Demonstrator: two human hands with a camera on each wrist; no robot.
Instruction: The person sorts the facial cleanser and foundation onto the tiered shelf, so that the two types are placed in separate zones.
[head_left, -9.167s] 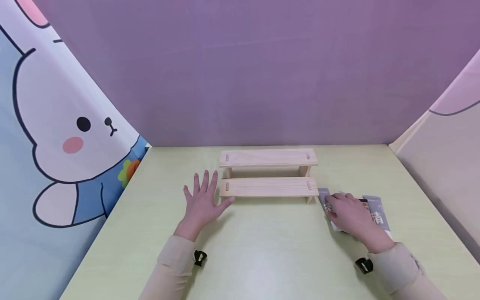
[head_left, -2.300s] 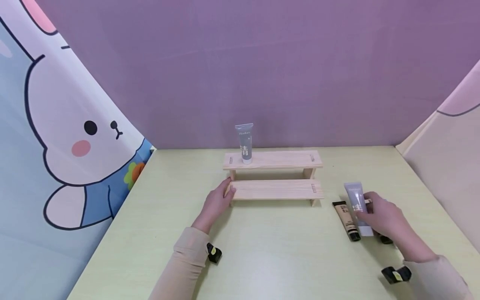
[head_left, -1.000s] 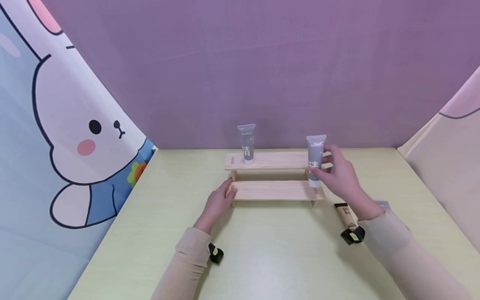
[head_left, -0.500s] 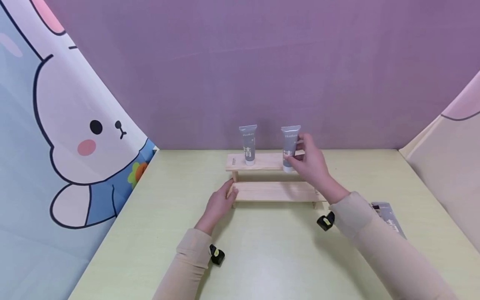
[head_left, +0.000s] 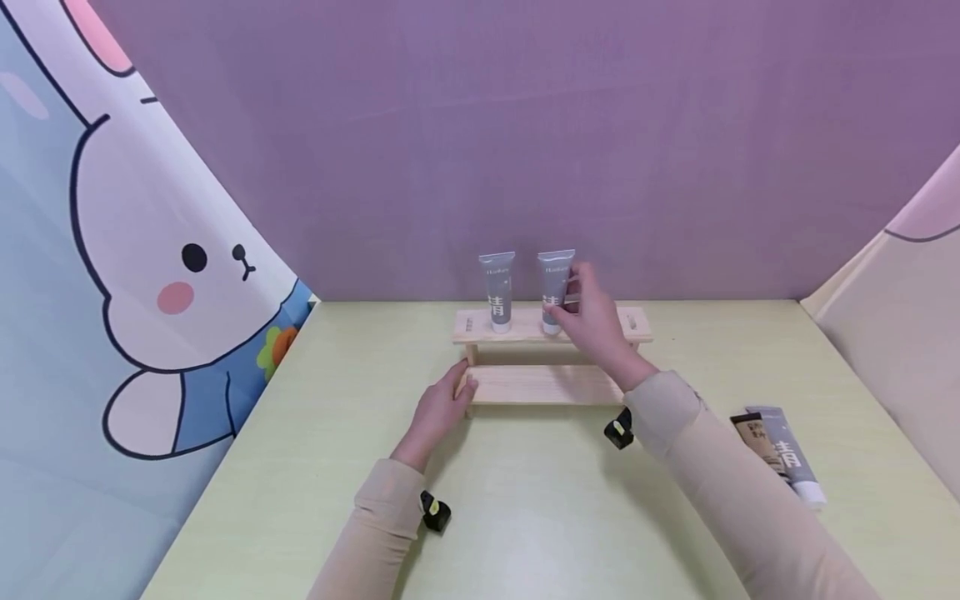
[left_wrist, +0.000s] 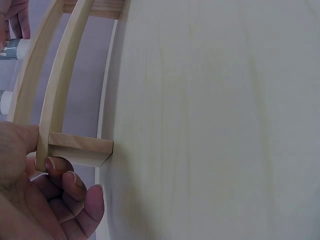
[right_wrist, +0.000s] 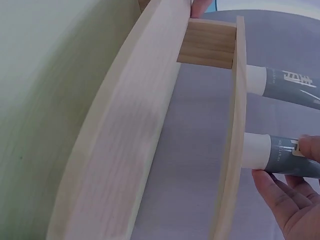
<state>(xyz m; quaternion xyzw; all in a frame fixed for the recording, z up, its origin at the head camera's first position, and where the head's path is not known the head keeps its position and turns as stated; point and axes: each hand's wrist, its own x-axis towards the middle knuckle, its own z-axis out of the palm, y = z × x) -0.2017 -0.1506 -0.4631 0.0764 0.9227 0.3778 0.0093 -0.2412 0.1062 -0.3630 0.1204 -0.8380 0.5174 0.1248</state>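
Observation:
A two-tier wooden shelf stand (head_left: 540,385) sits at the back of the table. My left hand (head_left: 437,408) grips the left end of its lower board, thumb on top; in the left wrist view the fingers curl beneath the edge. On the upper board, a grey squeeze tube (head_left: 498,287) stands upright on its white cap, towards the left. To its right my right hand (head_left: 597,323) pinches a second grey squeeze tube (head_left: 553,279) between thumb and fingers. That tube is upright, and its white cap (right_wrist: 256,151) meets the upper board in the right wrist view.
A tan tube with a dark end (head_left: 757,442) and another grey tube (head_left: 787,454) lie side by side on the table (head_left: 525,517) at right, partly behind the right sleeve. A purple backdrop (head_left: 480,150) rises behind the stand, and a rabbit-print curtain (head_left: 202,325) hangs at left.
My right hand has taken the second grey tube from the group at right and carried it leftwards onto the upper board, beside the first. The left hand has stayed on the stand's left end.

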